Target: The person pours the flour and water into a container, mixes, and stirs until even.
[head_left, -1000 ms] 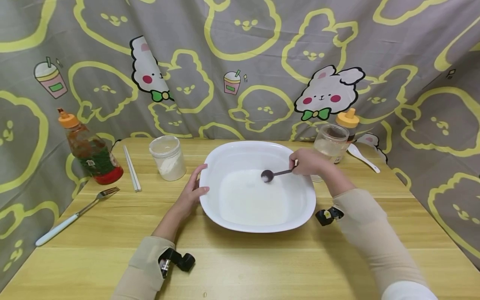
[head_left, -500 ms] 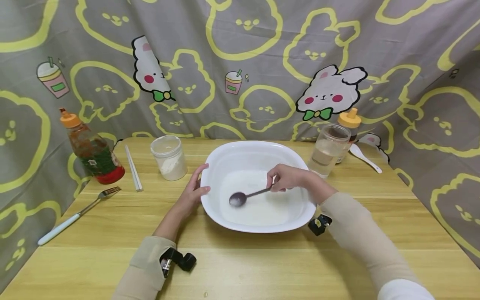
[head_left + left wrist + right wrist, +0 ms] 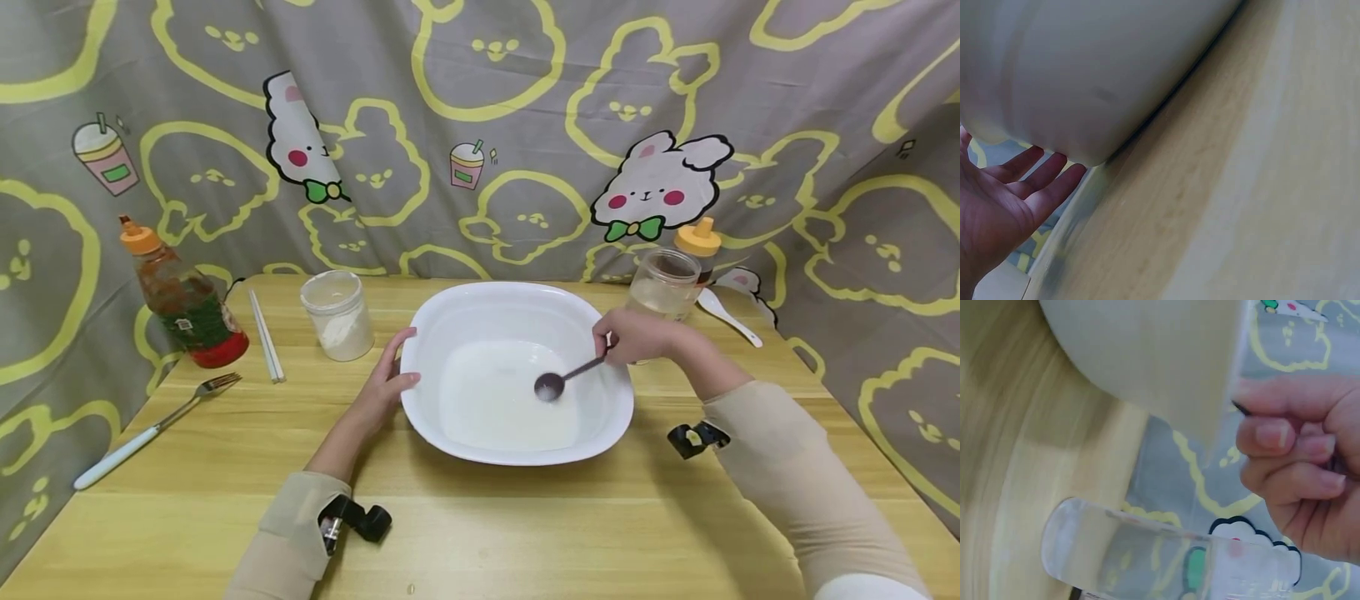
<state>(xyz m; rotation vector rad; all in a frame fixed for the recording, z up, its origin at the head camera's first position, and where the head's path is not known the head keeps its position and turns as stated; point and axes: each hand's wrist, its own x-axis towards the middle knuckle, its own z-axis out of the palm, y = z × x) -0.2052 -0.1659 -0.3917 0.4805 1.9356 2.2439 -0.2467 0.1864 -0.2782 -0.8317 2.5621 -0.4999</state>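
Note:
A white basin [image 3: 517, 457] stands in the middle of the table in the head view, with whitish content [image 3: 480, 412] across its bottom. My left hand [image 3: 381, 390] holds its left rim, thumb over the edge. In the left wrist view, fingertips touch the outer wall of the basin [image 3: 1085, 75]; the thumb is mostly out of sight. My right hand [image 3: 639, 335] grips a dark spoon [image 3: 550, 387] by its handle, the bowl low over the basin's right half. From the right wrist, curled fingers of the hand [image 3: 1310, 456] show beside the basin wall; most of the spoon is hidden.
A jar of white powder [image 3: 343, 333] stands left of the basin, near chopsticks [image 3: 266, 337], a fork [image 3: 157, 429] and a red sauce bottle [image 3: 191, 317]. At right are a clear jar of liquid [image 3: 660, 287], an orange-capped bottle [image 3: 698, 239] and a white spoon [image 3: 729, 318].
My right hand first swept the dark spoon leftward across the basin, then back to the right. The left hand and the basin stay in place.

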